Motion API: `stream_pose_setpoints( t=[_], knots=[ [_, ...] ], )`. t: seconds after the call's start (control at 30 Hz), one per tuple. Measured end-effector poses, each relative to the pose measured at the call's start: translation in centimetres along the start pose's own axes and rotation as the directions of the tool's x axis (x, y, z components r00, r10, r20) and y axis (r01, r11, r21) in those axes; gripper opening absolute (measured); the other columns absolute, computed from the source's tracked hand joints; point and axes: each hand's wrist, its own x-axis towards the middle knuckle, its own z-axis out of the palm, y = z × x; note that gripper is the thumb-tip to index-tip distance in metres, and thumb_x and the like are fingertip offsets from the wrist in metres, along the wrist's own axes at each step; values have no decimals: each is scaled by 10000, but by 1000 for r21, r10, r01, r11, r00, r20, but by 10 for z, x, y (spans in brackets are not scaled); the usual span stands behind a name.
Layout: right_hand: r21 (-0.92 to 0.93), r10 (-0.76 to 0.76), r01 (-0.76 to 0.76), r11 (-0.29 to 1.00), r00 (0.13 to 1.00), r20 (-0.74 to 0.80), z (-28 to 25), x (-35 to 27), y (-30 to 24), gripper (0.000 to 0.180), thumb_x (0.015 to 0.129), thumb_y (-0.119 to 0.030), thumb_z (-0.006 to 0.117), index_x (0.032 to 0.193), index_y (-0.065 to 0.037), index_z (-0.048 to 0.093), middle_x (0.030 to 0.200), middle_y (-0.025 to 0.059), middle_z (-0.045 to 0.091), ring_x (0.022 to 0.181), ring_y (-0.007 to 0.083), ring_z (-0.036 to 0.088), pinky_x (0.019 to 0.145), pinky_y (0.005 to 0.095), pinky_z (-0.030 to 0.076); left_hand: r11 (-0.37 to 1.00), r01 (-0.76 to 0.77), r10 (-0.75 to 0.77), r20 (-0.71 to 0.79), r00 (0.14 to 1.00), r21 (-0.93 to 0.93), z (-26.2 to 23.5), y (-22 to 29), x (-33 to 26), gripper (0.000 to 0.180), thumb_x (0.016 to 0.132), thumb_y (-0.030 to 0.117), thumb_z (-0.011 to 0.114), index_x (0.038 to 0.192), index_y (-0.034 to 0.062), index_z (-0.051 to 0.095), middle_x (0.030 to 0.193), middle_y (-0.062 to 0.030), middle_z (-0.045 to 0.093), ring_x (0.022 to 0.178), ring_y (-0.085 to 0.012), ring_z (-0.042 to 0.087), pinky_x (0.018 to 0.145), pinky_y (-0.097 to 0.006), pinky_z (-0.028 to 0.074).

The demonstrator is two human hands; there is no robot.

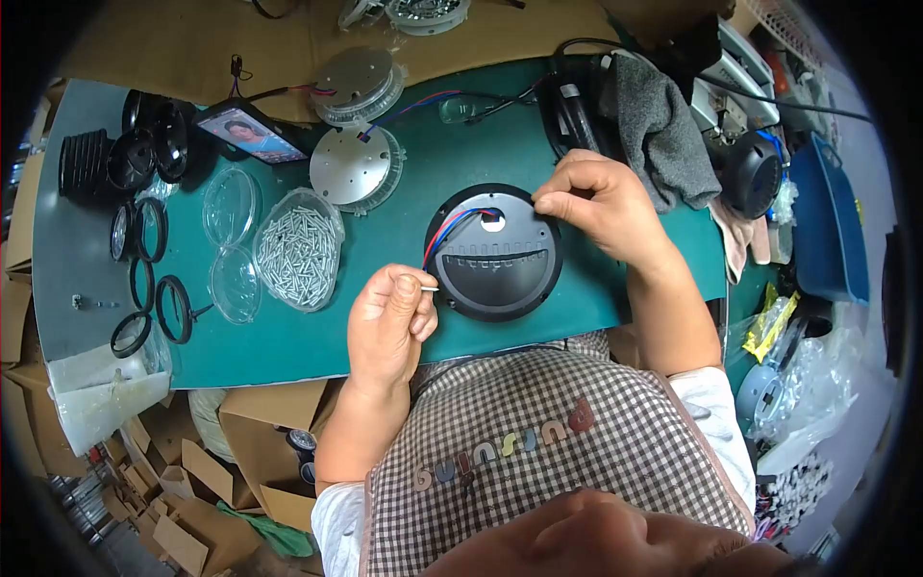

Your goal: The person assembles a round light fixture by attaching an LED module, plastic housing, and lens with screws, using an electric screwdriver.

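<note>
On the green table mat lies a round black housing (pixel 495 284), its ribbed face up, with red, blue and black wires (pixel 447 226) coming from a hole near its top. My left hand (pixel 389 313) is closed at the housing's lower left edge. A small silver screw (pixel 430 288) sticks out between its thumb and forefinger. At the upper right rim my right hand (pixel 601 207) is pinched, thumb against forefinger. What it holds there, if anything, is hidden. Left of the housing stands a clear tub of silver screws (pixel 300 252).
Clear round lids (pixel 231 207) and black rings (pixel 175 310) lie to the left. A phone (pixel 252 133) leans near black cups (pixel 132 159). Silver discs (pixel 351 163) lie behind. A grey cloth (pixel 659 125) and a blue bin (pixel 829 221) are at the right.
</note>
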Motion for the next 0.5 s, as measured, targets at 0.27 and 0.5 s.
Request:
stream_pose_setpoints(
  t=[0.27, 0.5],
  knots=[
    [-108, -130, 119, 987, 987, -97, -2, -19, 3, 259, 967, -241, 650, 1038, -13, 751, 853, 103, 677, 818, 221, 644, 753, 325, 509, 998, -8, 7, -35, 999, -54, 3, 0, -3, 254, 1029, 260, 590, 1006, 12, 639, 724, -3, 505, 587, -62, 407, 514, -213, 342],
    [-126, -219, 195, 973, 949, -225, 6, -39, -20, 328, 824, -157, 764, 1124, -30, 729, 893, 84, 647, 787, 170, 622, 701, 275, 496, 1000, -6, 6, -42, 999, -3, 10, -1, -5, 278, 1015, 302, 610, 993, 26, 628, 724, -7, 491, 587, -77, 399, 517, -227, 343]
  ],
)
